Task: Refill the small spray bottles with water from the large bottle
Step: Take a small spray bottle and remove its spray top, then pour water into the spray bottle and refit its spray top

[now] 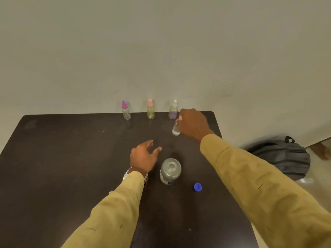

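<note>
Three small spray bottles stand in a row at the table's far edge: one with a purple cap [126, 110], one with a pink cap [150, 109] and one with a white cap [173, 110]. My right hand [193, 123] is closed around a fourth small clear bottle [175, 129], just in front of the white-capped one; its top is hidden by my fingers. The large water bottle [170, 170] stands uncapped in the middle of the table. My left hand [144, 155] hovers just left of it with fingers apart, holding nothing. The large bottle's blue cap [197, 187] lies to its right.
The dark table [62, 167] stands against a plain wall. A grey backpack [284, 156] lies on the floor off the table's right edge.
</note>
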